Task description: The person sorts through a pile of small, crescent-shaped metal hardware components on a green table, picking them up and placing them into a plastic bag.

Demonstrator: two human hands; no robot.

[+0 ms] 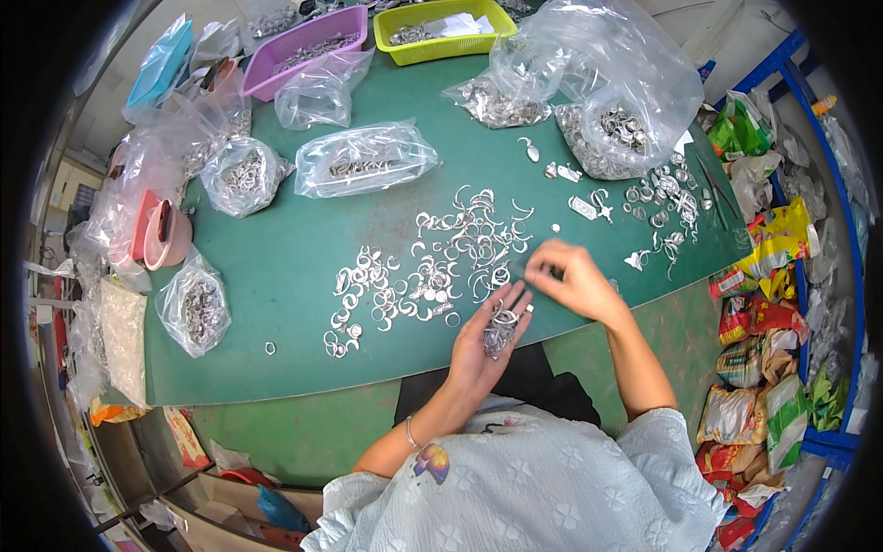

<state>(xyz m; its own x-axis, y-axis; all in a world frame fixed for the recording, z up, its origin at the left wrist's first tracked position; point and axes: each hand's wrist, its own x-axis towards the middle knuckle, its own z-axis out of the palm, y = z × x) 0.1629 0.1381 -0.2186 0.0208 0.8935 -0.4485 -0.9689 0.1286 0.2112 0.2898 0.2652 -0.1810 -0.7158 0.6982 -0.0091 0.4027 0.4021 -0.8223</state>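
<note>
My left hand (473,354) is palm up at the table's near edge, cupped around a heap of small silver metal pieces (499,333), some of them ring-shaped. Just right of it hovers my right hand (577,278), fingers curled together in a pinch. Whatever is between those fingertips is too small or blurred to make out. Loose silver ring and crescent pieces (474,235) are spread across the green table (276,304) beyond my hands, with a further cluster of crescents and rings (363,285) to the left. One ring (269,348) lies alone at the near left.
Clear plastic bags of silver parts (366,161) stand on the table, including a large bag (602,138) at the far right. Purple (308,51) and yellow-green (441,41) baskets line the back. Tweezers (713,191) lie near more silver pieces (676,198). A blue-framed rack (823,230) stands right.
</note>
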